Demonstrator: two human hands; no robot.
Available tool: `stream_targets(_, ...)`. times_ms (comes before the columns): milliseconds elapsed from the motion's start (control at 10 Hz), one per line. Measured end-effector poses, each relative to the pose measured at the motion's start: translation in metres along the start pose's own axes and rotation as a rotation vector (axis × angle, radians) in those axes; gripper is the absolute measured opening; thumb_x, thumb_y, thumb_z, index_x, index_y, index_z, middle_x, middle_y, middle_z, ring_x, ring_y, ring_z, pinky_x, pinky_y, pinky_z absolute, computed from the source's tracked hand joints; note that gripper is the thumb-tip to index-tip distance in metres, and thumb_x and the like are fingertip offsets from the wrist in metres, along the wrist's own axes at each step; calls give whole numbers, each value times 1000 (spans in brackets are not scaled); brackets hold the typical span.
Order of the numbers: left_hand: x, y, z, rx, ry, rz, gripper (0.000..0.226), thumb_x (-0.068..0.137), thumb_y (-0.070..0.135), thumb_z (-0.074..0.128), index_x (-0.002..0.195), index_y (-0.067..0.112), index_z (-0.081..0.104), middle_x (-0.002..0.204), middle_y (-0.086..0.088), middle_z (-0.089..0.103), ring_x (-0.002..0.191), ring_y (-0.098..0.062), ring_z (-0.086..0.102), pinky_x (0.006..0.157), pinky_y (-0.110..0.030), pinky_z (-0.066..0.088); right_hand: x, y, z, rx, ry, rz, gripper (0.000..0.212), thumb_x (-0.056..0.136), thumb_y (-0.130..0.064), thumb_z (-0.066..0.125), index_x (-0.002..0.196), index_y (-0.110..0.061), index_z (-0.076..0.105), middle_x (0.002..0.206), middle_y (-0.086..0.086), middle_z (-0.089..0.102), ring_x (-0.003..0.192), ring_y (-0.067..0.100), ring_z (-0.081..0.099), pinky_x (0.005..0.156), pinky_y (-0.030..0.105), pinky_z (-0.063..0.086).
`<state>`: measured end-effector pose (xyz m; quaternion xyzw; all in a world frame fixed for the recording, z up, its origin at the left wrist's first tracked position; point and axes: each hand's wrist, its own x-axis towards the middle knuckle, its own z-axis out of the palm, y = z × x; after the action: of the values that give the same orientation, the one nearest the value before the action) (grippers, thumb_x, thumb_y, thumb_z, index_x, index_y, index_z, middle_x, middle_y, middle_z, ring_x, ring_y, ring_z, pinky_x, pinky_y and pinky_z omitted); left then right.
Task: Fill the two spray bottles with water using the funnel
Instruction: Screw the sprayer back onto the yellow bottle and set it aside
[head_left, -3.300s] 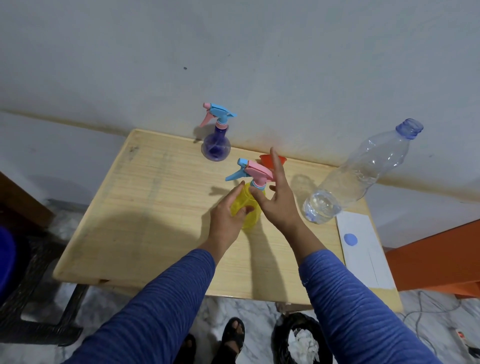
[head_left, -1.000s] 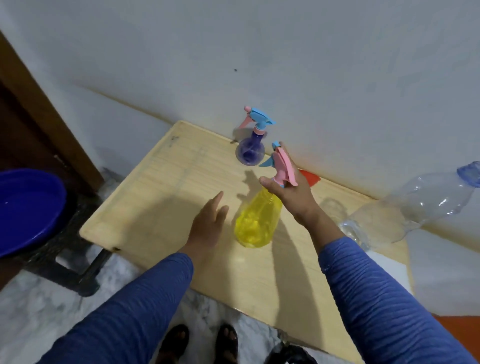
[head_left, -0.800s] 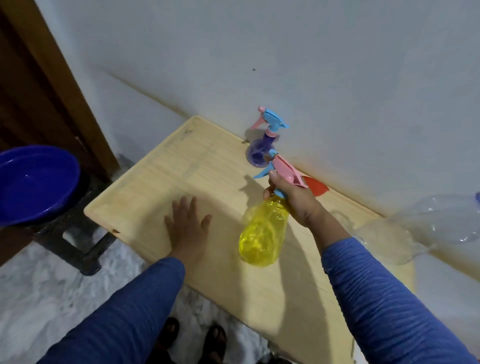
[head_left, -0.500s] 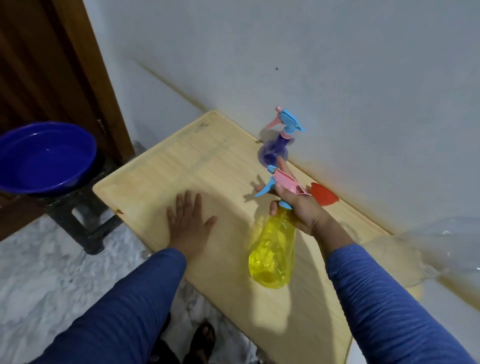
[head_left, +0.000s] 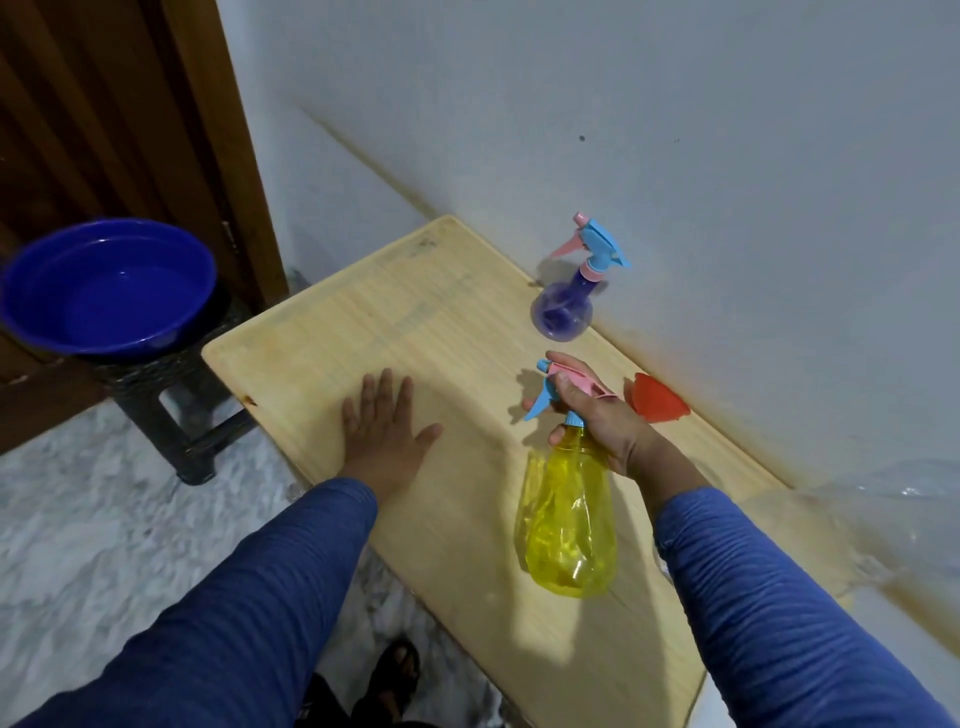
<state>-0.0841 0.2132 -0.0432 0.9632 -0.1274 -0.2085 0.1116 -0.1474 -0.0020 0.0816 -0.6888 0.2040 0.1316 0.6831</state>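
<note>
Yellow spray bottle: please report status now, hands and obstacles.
Right hand grips yellow spray bottle at its neck, sprayer head on. Left hand flat on table. Red funnel untouched near wall. Nothing in the way.

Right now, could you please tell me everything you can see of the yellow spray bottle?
The yellow spray bottle has a see-through yellow plastic body and a pink spray head with a blue trigger and collar, screwed on. The right hand grips it at the neck and head, its fingers curled over the top. It hangs tilted above the wooden table.
</note>
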Motion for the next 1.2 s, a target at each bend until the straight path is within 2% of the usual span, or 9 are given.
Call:
stream_targets(100, 0, 0, 1, -2, -3, -5, 77, 92, 62, 16, 145, 20, -20, 153, -6, -29, 140, -25, -28, 112, -48, -15, 0, 5, -5, 35, 14, 28, 36, 99, -22, 42, 135, -20, 42, 107, 17, 60, 54, 6, 66, 43, 21, 51)
stream_targets(400, 2, 0, 1, 3, -12, -5, 77, 92, 62, 17, 145, 21, -21, 153, -5, -30, 140, -25, -29, 112, -48, -15, 1, 10, -12, 5, 71, 56, 31, 98, -23, 46, 129, -18, 48, 76, 9, 67, 47, 10, 64, 42, 20, 51)
stream_targets(600, 2, 0, 2, 3, -7, -5, 77, 92, 63, 16, 145, 21, -21, 153, -6, -30, 140, -25, -29, 112, -48, -15, 6, 12, -16, -108, 112, 0, 33, 97, -27, 49, 129, -21, 49, 90, 18, 64, 53, 12, 64, 46, 23, 51)
stream_targets(700, 2, 0, 2, 7, -8, -6, 78, 91, 63, 16, 145, 21, -21, 152, -6, -30, 140, -25, -29, 112, -48, -16, 5, 10, -16, -153, 117, -36, 27, 96, -27, 51, 122, -29, 54, 111, 14, 61, 81, 17, 65, 50, 25, 54)
stream_targets(800, 3, -1, 2, 8, -14, -2, 78, 91, 63, 17, 145, 20, -21, 152, -6, -30, 140, -25, -29, 112, -48, -15, 2, 6, -16, -176, 133, -78, 27, 95, -31, 52, 121, -37, 53, 116, 14, 63, 81, 24, 66, 55, 28, 56)
stream_targets(900, 2, 1, 1, -18, 2, -10, 77, 93, 60, 20, 147, 18, -16, 154, -8, -27, 141, -27, -26, 114, -51, -12, -2, 0, -14, -198, 187, -220, 34, 94, -30, 53, 128, -38, 50, 121, 7, 63, 96, 23, 68, 74, 38, 59)
stream_targets(1000, -1, 15, -7, -104, 54, 64, 72, 94, 58, 23, 149, 21, -4, 158, -5, -14, 143, -26, -19, 114, -52, -6, -6, -9, -7, -137, 195, -394, 46, 96, -16, 50, 139, -26, 40, 130, 11, 56, 104, 23, 65, 65, 30, 58)
stream_targets(1100, -6, 39, -15, -409, 22, 380, 93, 76, 80, 21, 149, 22, 13, 158, 0, 7, 146, -21, -5, 117, -42, 5, -14, -15, 4, -99, 203, -487, 53, 95, -7, 49, 142, -23, 30, 132, 10, 53, 98, 16, 66, 67, 18, 53)
stream_targets(1200, -17, 61, -22, -657, -93, 571, 109, 61, 92, 19, 147, 25, 19, 153, 11, 20, 143, -9, 6, 111, -22, 13, -20, -12, 13, -153, 254, -500, 62, 88, -16, 58, 144, -17, 30, 114, -4, 59, 88, -9, 63, 72, 6, 46)
